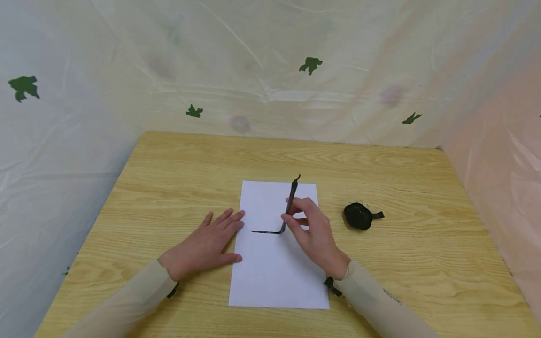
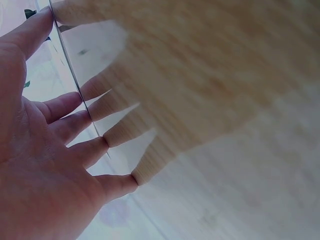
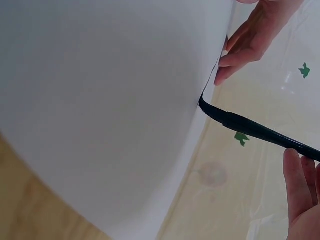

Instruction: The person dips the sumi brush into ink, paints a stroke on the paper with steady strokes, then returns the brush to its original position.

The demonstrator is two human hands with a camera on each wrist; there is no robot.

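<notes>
A white sheet of paper [image 1: 270,277] lies on the wooden table, with a thin black horizontal line [image 1: 265,232] across its middle. My right hand [image 1: 314,234] pinches a dark paintbrush [image 1: 289,202] between thumb and fingers, its handle pointing up. At the line's right end, the bent black bristles [image 3: 204,104] meet the paper in the right wrist view. My left hand [image 1: 207,244] lies spread with straight fingers, thumb and fingertips at the sheet's left edge. In the left wrist view the left hand [image 2: 60,145] shows its palm side, fingertips against the surface.
Right of the paper sits a small black dish [image 1: 358,216] with a short handle. The wooden table [image 1: 181,173] meets pale plastic sheeting [image 1: 270,98] at the back and sides, which carries several green leaf-like patches [image 1: 311,65].
</notes>
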